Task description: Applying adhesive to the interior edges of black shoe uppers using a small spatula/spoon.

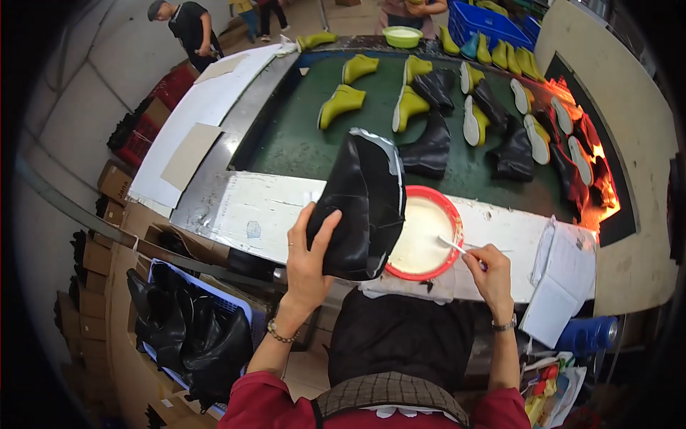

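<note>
My left hand (307, 254) grips a black leather boot upper (343, 229), its thumb and fingers around the side. A pale, wet-looking band runs along the upper's far edge. My right hand (491, 277) pinches a thin white-handled brush (453, 245), and the brush's tip is over or in the cream-coloured liquid. That liquid fills a red-rimmed bowl (458, 222) just right of the boot upper, which hides part of the bowl's left side.
A green conveyor belt (286, 136) carries yellow shoe lasts (341, 105), black boot uppers (427, 146) and pale soles (537, 139) toward a glowing orange opening (600, 207). A blue basket (246, 304) of black uppers stands at lower left. Papers (561, 282) lie right; people stand beyond.
</note>
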`<state>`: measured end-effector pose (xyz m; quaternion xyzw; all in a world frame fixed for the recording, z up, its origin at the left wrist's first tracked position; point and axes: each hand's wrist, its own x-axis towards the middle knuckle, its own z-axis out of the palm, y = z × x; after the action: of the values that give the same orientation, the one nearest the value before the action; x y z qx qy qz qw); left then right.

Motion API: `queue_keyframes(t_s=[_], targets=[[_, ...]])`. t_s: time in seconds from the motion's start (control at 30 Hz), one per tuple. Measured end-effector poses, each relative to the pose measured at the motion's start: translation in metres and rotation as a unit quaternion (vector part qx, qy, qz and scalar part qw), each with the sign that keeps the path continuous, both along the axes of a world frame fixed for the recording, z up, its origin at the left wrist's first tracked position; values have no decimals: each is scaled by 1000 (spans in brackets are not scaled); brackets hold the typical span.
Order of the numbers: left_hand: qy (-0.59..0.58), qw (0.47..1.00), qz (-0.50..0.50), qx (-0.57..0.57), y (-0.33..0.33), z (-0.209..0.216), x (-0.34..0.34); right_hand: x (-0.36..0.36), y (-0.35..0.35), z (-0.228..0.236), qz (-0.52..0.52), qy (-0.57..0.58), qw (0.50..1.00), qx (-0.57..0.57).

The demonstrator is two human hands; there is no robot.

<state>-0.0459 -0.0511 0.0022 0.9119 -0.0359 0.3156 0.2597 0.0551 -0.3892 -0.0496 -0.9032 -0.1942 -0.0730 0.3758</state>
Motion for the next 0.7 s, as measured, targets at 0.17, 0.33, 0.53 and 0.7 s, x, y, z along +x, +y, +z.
queue_keyframes(t_s=[0.17, 0.33, 0.53, 0.7], targets=[[5, 1000, 11, -15, 1, -4, 0, 4, -1, -7, -1, -4, 1000, 8], [-17, 999, 21, -41, 1, -7, 3, 3, 1, -8, -48, 5, 994, 101], [-11, 1000, 5, -20, -3, -2, 7, 3, 5, -7, -52, -24, 989, 139], [-9, 1000, 1, 6, -14, -1, 4, -8, 41, 39, 24, -32, 974, 223]])
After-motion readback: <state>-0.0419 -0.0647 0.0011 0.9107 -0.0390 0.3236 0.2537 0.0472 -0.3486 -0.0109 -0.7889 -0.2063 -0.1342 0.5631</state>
